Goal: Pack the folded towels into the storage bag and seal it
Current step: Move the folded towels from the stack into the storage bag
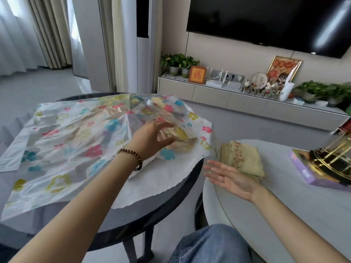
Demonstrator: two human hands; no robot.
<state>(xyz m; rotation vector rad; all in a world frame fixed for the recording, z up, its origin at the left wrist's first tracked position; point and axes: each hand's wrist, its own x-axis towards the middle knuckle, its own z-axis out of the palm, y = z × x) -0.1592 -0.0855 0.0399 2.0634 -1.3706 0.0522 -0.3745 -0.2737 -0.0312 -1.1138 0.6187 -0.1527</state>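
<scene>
As we look down over the two tables, the dark round glass-topped table (171, 204) fills the left side. The pale grey round table (284, 215) sits just beside it on the right, and a knee in blue jeans (209, 245) shows between them below. Spread across most of the dark table lies the large translucent plastic storage bag printed with pink, blue and yellow flowers (72, 145). Its right-hand end is lifted into a loose tent, and through the film there we make out some beige folded towels inside the bag (182, 144). Toward the right side of the pale table rests a flat lilac cardboard box (303, 173), with a black and gold wire object (334, 160) on top of it. Nearer the gap between the tables, a stack of folded tan towels with brown lettering (245, 160) lies on the pale table, outside the bag. The left hand (152, 137) reaches over the bag with its fingers spread wide and relaxed at the raised end, above the packed towels. We cannot tell whether the fingertips are under the film or only against it. The right hand (229, 180) lies palm up with straight fingers, gripping nothing, just beside the near edge of the tan stack. A brown wooden bead bracelet (133, 157) circles the left wrist.
</scene>
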